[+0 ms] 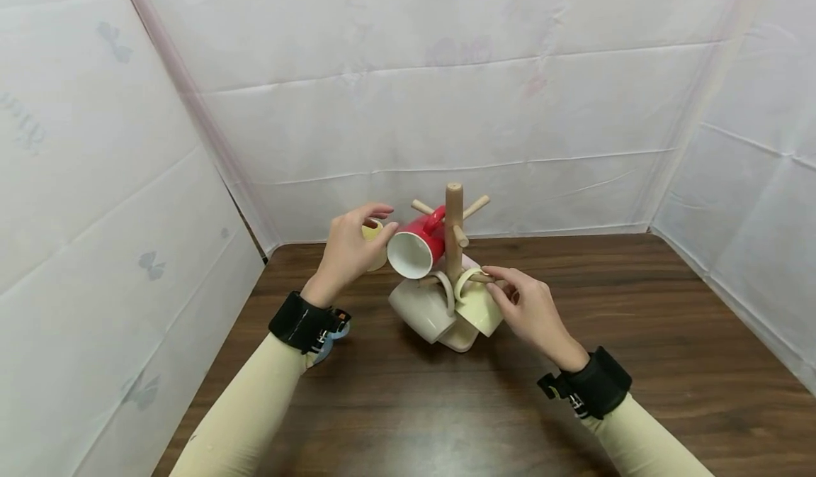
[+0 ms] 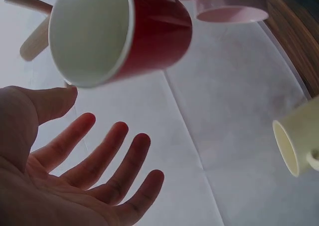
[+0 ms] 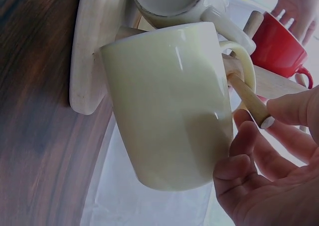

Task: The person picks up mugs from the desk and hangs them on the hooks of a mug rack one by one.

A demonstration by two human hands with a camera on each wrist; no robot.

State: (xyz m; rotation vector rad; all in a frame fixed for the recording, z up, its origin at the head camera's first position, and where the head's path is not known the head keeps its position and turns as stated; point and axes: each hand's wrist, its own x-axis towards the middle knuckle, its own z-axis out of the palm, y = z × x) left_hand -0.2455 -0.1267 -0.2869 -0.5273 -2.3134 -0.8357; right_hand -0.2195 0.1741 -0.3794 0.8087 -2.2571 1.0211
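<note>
A wooden mug tree stands on the table, with mugs hung on its pegs. My left hand is beside a red mug with a white inside; its thumb tip is right at the rim, and its fingers spread loosely below. On a lower right peg a pale yellow mug hangs by its handle, tilted mouth up. My right hand pinches the end of that wooden peg between thumb and fingers, other fingers against the mug's side. A grey-white mug hangs at lower left.
A pink mug is on the far side of the tree. Behind my left hand stands another yellow mug. A light blue item is partly hidden by my left wrist strap. White sheeting walls the table's back and sides.
</note>
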